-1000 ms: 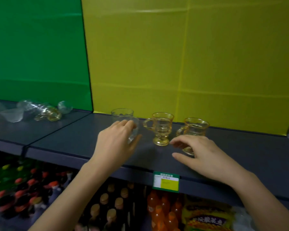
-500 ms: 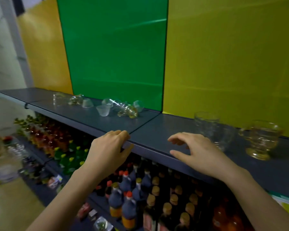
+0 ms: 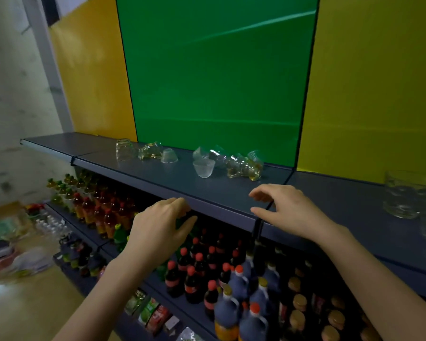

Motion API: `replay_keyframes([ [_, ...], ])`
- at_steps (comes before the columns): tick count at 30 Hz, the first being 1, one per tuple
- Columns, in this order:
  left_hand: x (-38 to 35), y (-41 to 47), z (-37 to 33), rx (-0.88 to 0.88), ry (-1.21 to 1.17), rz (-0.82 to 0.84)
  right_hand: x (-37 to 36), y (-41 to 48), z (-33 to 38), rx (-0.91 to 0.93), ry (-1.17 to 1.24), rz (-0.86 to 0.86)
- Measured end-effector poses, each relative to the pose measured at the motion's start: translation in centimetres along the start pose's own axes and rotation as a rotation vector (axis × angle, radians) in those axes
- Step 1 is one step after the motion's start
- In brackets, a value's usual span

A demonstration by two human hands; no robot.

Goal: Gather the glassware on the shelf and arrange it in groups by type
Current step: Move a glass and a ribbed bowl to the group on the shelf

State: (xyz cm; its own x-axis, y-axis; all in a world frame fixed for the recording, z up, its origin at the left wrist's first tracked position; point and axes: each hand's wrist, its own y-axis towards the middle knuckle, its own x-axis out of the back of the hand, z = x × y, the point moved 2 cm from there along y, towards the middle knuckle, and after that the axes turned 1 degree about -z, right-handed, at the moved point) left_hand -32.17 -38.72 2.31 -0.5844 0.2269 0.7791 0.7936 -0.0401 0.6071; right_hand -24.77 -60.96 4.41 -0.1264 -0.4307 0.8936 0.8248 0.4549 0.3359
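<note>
A dark grey shelf [image 3: 172, 179] carries scattered glassware below the green panel. An upside-down clear tumbler [image 3: 124, 149] stands at the left, a tipped amber cup [image 3: 150, 151] and a small inverted clear cup [image 3: 169, 156] beside it. Farther right a small clear bowl [image 3: 204, 168] stands upright before a jumble of tipped clear and amber cups [image 3: 242, 163]. A clear glass mug [image 3: 401, 194] stands at the far right. My left hand [image 3: 159, 226] hovers empty just below the shelf's front edge. My right hand [image 3: 287, 207] hovers over the front edge, fingers spread, holding nothing.
Lower shelves hold several rows of bottles [image 3: 202, 267] with red and yellow caps. Yellow panels [image 3: 374, 82] flank the green back panel [image 3: 217, 70]. Bags and clutter [image 3: 8, 244] lie on the floor at the left.
The view has swung left along the shelf, away from the three handled cups. My left hand let go of the clear mug, and both hands moved left with it, empty.
</note>
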Motion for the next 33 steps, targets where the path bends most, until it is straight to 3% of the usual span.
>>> replay_keyframes([
  [17, -7.0, 13.6, 10.2, -0.054, -0.101, 0.001, -3.1, 17.2, -4.1, -0.150, -0.189, -0.087],
  [27, -12.2, 20.4, 13.3, -0.025, -0.254, 0.010, -5.5, 22.8, -6.7, -0.303, -0.327, 0.003],
  [33, -14.8, 22.1, 14.2, 0.027, -0.413, 0.116, -6.9, 23.9, -7.8, -0.433, -0.349, 0.058],
])
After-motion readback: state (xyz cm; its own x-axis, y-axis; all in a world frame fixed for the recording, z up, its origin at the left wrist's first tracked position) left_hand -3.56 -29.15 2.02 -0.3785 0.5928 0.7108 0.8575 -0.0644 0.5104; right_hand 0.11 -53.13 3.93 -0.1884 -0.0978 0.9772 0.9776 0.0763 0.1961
